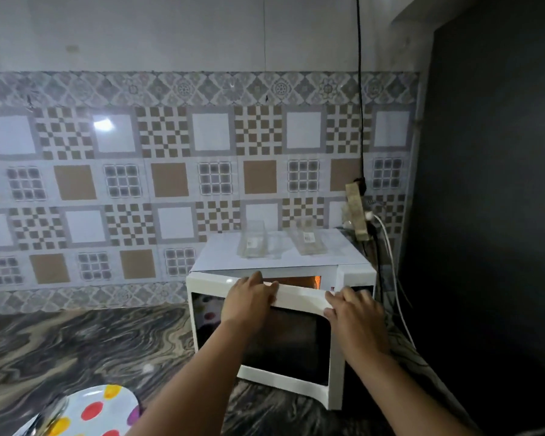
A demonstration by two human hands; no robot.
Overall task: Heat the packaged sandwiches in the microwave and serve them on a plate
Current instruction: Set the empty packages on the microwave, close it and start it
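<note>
The microwave (280, 322) cavity shows only as an orange-lit slit above the part-open door (265, 338), its contents hidden. The polka-dot plate (88, 410) is cut off by the bottom edge. Labels on two clear containers (254, 243) atop the microwave are too small to read.

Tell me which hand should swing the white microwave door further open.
Probably the right hand: it grips the free corner of the white microwave door, farthest from the hinge on the left. The left hand rests mid-edge, with less leverage.
</note>
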